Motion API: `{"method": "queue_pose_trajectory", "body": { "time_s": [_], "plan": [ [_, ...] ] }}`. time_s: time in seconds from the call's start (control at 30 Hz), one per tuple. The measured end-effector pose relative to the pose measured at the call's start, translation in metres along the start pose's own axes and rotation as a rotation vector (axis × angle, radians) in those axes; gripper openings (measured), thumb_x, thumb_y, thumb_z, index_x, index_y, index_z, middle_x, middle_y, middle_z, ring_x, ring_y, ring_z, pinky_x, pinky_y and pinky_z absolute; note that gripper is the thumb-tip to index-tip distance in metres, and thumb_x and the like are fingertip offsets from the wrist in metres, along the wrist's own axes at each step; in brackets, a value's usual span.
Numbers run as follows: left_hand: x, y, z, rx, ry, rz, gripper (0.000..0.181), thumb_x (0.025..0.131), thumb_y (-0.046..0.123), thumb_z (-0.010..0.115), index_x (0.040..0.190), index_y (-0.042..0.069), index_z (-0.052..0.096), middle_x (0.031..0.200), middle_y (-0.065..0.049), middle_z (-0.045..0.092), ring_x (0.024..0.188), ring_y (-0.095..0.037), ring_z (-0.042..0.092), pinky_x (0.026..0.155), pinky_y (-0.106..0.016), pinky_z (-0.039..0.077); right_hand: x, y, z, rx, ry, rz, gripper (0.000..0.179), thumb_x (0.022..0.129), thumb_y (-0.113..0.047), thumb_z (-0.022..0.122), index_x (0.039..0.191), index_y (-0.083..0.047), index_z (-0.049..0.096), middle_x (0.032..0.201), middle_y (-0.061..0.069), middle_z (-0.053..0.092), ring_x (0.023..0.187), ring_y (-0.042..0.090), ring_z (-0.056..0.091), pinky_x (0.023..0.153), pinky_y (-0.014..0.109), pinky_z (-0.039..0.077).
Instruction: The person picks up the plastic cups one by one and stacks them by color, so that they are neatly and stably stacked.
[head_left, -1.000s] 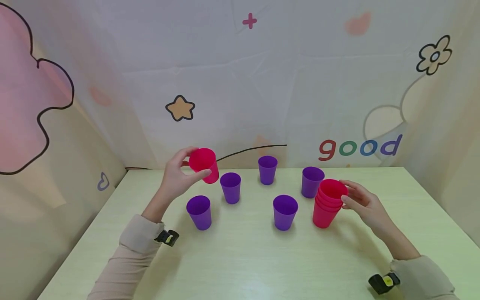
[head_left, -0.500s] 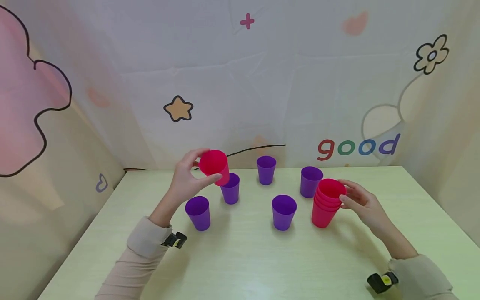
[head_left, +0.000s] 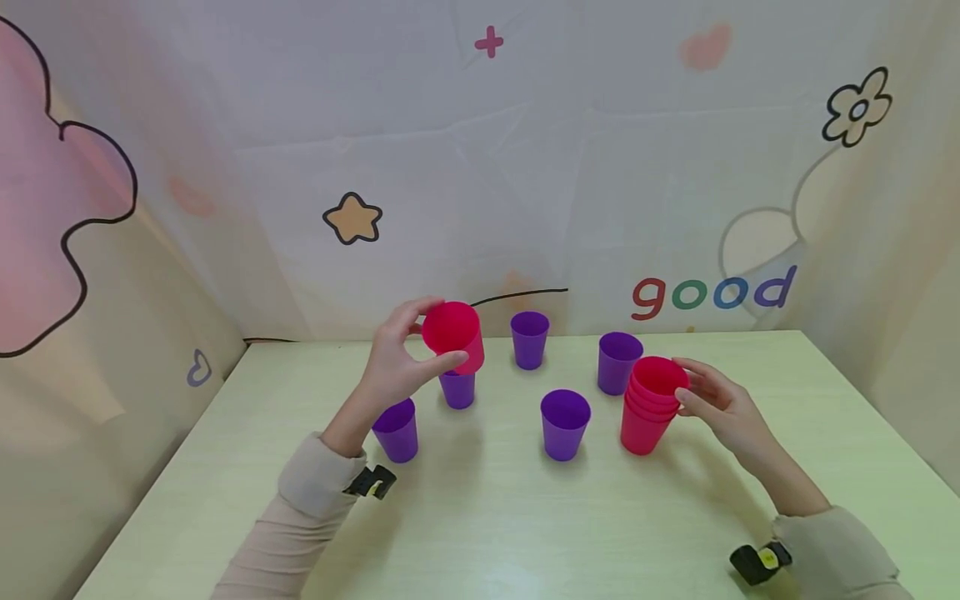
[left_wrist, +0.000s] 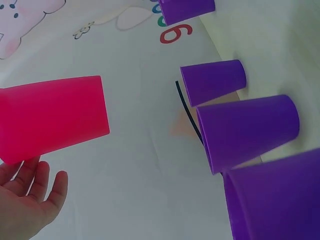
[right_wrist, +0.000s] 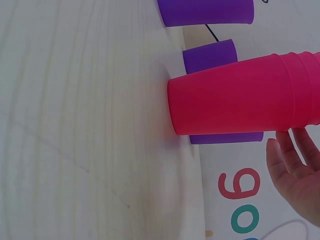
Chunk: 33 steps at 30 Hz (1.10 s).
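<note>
My left hand [head_left: 392, 365] pinches a single red cup [head_left: 459, 337] between thumb and fingers, held in the air with its mouth up. Behind and below it stands a purple cup [head_left: 457, 392], its upper part hidden by the red one. At the right, a nested stack of red cups [head_left: 645, 427] leans slightly, and my right hand [head_left: 726, 410] grips it near the rims. In the right wrist view the stack's base [right_wrist: 176, 107] is close to the tabletop; whether it touches, I cannot tell. A purple cup [head_left: 617, 367] stands just behind the stack.
More purple cups stand upright on the pale table [head_left: 480, 533]: one at the back [head_left: 529, 343], one at centre right [head_left: 564, 429], and a near-left cup [head_left: 397, 435] partly behind my left wrist. A printed cloth [head_left: 450, 167] hangs along the table's back edge.
My left hand has carried the red cup to the right, so it now covers part of a purple cup. The right hand and its stack have hardly moved.
</note>
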<state>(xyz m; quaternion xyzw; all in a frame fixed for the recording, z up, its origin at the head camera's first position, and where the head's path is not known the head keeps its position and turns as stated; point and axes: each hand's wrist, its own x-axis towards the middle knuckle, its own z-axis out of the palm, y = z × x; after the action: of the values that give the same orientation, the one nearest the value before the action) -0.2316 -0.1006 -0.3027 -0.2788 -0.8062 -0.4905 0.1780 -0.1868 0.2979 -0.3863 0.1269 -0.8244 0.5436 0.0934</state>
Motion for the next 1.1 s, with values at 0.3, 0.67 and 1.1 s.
{"method": "queue_pose_trajectory", "body": {
  "time_s": [0.3,0.67,1.1],
  "plan": [
    [0.008,0.009,0.016,-0.031,0.024,0.018,0.061,0.071,0.015,0.077,0.124,0.000,0.050,0.116,-0.011,0.054,0.104,-0.024,0.049,0.081,-0.038,0.046,0.001,0.000,0.001,0.017,0.005,-0.007,0.048,0.094,-0.020,0.051,0.136,-0.003,0.034,0.108,-0.019,0.052,0.092,0.000,0.056,0.073,0.023,0.050],
    [0.019,0.017,0.044,-0.147,0.008,-0.027,0.061,0.072,0.019,0.076,0.125,0.005,0.050,0.115,-0.007,0.055,0.106,-0.019,0.048,0.080,-0.036,0.047,0.002,0.001,0.000,0.017,0.008,-0.012,0.048,0.094,-0.020,0.050,0.136,-0.002,0.034,0.108,-0.020,0.052,0.092,0.000,0.056,0.073,0.023,0.050],
    [0.028,0.032,0.067,-0.224,-0.022,-0.103,0.060,0.074,0.021,0.074,0.127,0.007,0.049,0.115,-0.004,0.054,0.102,-0.019,0.049,0.078,-0.035,0.048,0.000,0.001,0.001,0.017,0.011,-0.005,0.047,0.094,-0.020,0.050,0.136,-0.003,0.035,0.107,-0.021,0.052,0.092,-0.001,0.056,0.073,0.022,0.050]
  ]
}}
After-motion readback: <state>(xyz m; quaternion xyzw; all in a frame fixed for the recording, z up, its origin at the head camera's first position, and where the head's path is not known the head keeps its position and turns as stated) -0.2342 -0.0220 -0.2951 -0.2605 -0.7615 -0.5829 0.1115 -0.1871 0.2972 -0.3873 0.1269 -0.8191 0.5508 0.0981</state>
